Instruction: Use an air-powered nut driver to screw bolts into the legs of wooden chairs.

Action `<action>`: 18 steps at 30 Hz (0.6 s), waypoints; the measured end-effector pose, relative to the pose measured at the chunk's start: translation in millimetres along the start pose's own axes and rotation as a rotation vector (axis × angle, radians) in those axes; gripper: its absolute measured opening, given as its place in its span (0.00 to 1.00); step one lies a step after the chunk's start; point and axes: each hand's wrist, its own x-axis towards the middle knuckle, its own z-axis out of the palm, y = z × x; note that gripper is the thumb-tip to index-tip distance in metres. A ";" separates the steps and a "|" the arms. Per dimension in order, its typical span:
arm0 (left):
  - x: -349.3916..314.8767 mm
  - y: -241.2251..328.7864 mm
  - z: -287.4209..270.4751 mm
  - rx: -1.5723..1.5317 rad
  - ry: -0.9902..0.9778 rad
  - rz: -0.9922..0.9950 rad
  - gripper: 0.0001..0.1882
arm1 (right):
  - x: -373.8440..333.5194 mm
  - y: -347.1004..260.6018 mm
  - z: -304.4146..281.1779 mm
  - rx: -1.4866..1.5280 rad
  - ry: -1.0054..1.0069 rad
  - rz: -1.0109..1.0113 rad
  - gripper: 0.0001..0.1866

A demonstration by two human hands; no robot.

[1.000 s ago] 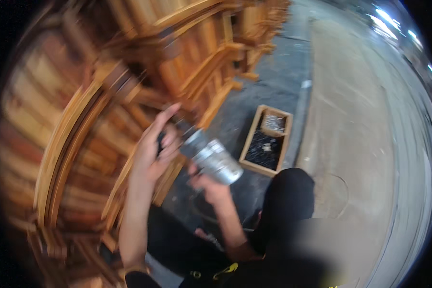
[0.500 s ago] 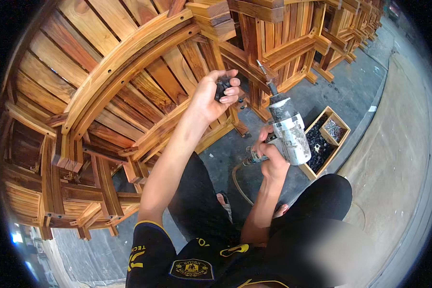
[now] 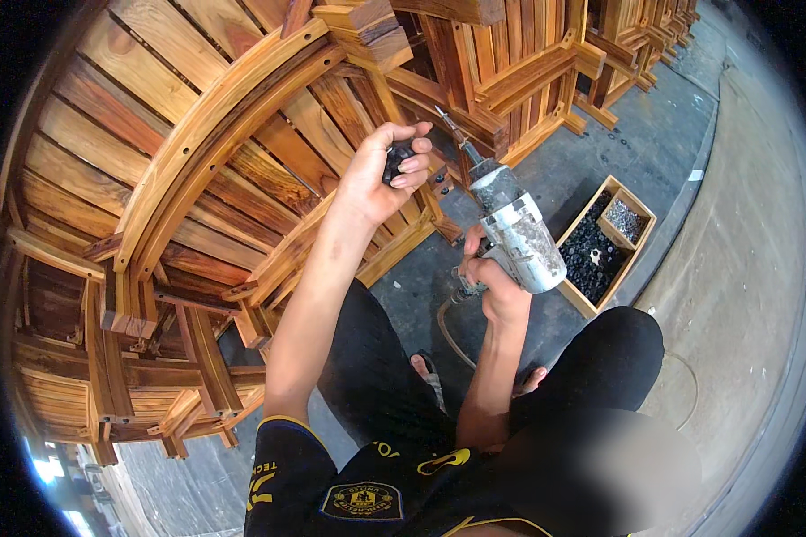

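Two bare hands, ours, are at work before a slatted wood frame (image 3: 130, 107) with a curved rail (image 3: 200, 132). Our left hand (image 3: 381, 174) curls around small black pieces (image 3: 398, 163), fingers and thumb folded over them; our right hand (image 3: 501, 291) wraps the handle of a scuffed grey driver (image 3: 521, 237). Whether a finger presses the trigger, we cannot tell. We judge this a ready stage, between fixings, the driver not set to work. The next move seems to call for freeing one piece from the left palm and steering the bit (image 3: 445, 118) squarely to the wood. The driver is held up over the floor, left of an open box (image 3: 625, 261). Its long axis slants, rear toward our near right, bit aimed forward and leftward, passing near our left fingertips in this view; a hose (image 3: 448, 336) trails below
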 end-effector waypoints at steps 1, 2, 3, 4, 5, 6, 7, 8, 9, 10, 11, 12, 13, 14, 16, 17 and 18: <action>0.0 -0.2 0.3 0.000 0.001 -0.003 0.13 | -0.5 0.6 -0.8 0.000 0.003 0.001 0.19; -0.4 0.0 1.3 0.014 -0.015 0.000 0.13 | -1.0 1.7 -1.6 -0.011 0.008 0.012 0.18; -0.8 0.4 2.1 0.029 -0.030 0.004 0.13 | -1.3 2.3 -1.8 -0.022 0.013 0.024 0.18; -1.3 0.1 2.6 0.030 -0.028 0.006 0.13 | -1.8 2.0 -2.3 -0.020 0.012 0.025 0.18; -1.8 0.1 3.2 0.015 -0.051 -0.004 0.14 | -2.1 1.4 -2.6 -0.029 -0.002 0.018 0.17; -2.3 0.5 3.6 0.001 -0.074 -0.012 0.15 | -2.3 0.9 -2.6 -0.038 -0.017 0.011 0.17; -2.7 1.7 3.3 0.004 -0.072 -0.012 0.15 | -2.9 0.8 -2.0 -0.034 -0.018 0.012 0.17; -2.9 3.2 2.9 0.018 -0.113 -0.021 0.15 | -3.8 0.5 -1.2 -0.052 -0.013 0.021 0.17; -3.5 4.5 2.5 0.033 -0.153 -0.030 0.16 | -4.2 0.3 0.0 -0.068 -0.008 0.031 0.17; -3.9 4.3 3.4 0.034 -0.151 -0.031 0.16 | -4.4 -0.6 0.6 -0.066 -0.007 0.032 0.17; -4.4 4.4 5.1 0.027 -0.158 -0.028 0.15 | -4.0 -1.5 1.7 -0.066 -0.009 0.039 0.17; -4.7 4.4 6.3 0.020 -0.164 -0.025 0.15 | -3.6 -2.1 2.1 -0.065 -0.011 0.046 0.17; -6.1 5.9 7.5 0.023 -0.160 -0.024 0.15 | -3.1 -2.5 3.9 -0.061 -0.012 0.047 0.17; -7.2 7.6 8.4 0.037 -0.152 -0.007 0.16 | -2.6 -2.7 5.4 -0.071 -0.014 0.037 0.17; -8.9 10.3 9.5 0.052 -0.142 0.009 0.16 | -2.4 -2.0 6.3 -0.079 -0.014 0.026 0.17; -9.4 11.4 9.8 0.075 -0.139 0.018 0.17 | -2.3 -1.5 5.1 -0.115 -0.012 0.046 0.21; -9.9 12.5 10.2 0.099 -0.135 0.026 0.17 | -2.2 -1.2 4.3 -0.150 -0.010 0.066 0.25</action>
